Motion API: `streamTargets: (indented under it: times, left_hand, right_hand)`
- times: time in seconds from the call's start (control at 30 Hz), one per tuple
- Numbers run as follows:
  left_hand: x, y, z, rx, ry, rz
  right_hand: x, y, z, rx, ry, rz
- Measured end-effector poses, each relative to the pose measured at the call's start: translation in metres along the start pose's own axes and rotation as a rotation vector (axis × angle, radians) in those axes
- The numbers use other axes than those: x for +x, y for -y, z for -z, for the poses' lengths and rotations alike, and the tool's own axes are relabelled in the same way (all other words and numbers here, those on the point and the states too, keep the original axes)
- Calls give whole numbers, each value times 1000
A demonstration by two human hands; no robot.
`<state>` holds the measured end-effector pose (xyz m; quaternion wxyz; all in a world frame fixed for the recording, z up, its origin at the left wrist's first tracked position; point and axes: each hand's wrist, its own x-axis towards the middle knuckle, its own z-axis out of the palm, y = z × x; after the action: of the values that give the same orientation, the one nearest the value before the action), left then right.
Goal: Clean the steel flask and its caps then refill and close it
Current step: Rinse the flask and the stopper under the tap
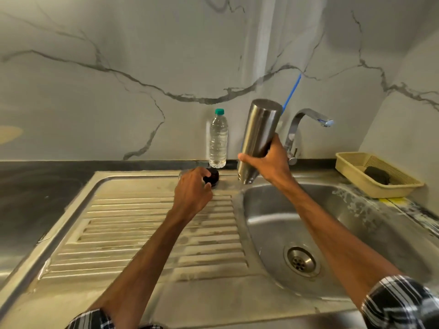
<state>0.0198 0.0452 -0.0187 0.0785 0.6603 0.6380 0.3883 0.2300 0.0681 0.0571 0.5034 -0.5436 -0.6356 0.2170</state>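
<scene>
1. Flask (pixel 257 134): plain brushed steel cylinder, held upside down and slightly tilted, flat base up, tapered neck pointing down over the back-left rim of the sink (pixel 273 222), just left of the faucet (pixel 306 119).
2. Right hand (pixel 266 162): fingers and thumb wrapped tight round the flask just above the neck.
3. Left hand (pixel 193 188): fingers curled over a black cap (pixel 212 176), gripping it; the cap sits on the drainboard (pixel 147 224), just in front of a clear plastic bottle (pixel 218 141) with a green lid.
4. Beige basket (pixel 356 179) holding a dark scrub pad (pixel 377 175), on the table right of the sink.
</scene>
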Motion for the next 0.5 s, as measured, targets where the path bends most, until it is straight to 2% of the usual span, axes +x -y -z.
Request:
streamTargets:
  times: [0.23,0.5]
  left_hand:
    - [-1,7,0,6,8,30]
    - [0,4,2,-25,13,40]
  right_hand:
    - [30,5,-60,-90,38,-65]
    - [33,-19,-75,-100,40,-118]
